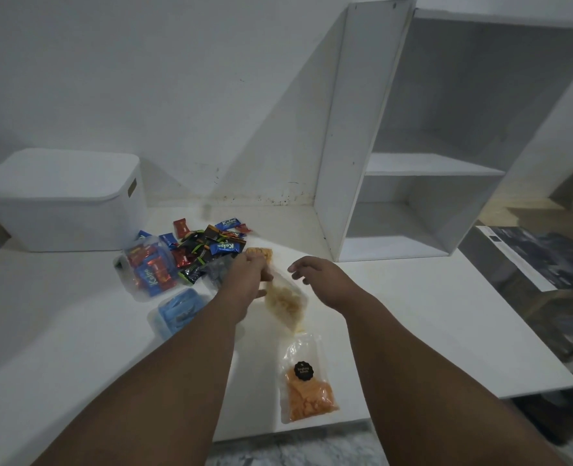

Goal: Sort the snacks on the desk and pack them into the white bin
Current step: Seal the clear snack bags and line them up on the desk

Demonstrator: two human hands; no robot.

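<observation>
My left hand (248, 274) pinches the top of a clear bag of pale yellow chips (286, 302), which hangs tilted over the desk. My right hand (318, 275) hovers open just to the right of that bag, touching nothing. A clear bag of orange chips with a black round sticker (307, 385) lies near the desk's front edge. A heap of small red, blue and black snack packets (207, 245) lies at the desk's middle. Left of it, a clear tub (149, 269) holds red and blue packets. The white bin (63, 200) stands at the back left with its lid on.
A clear container with a blue lid (177, 309) lies beside my left forearm. Another bag of orange crackers (261, 254) peeks out behind my left hand. A white shelf unit (412, 163) stands on the desk at the right. The desk's front edge (312, 428) is close to me.
</observation>
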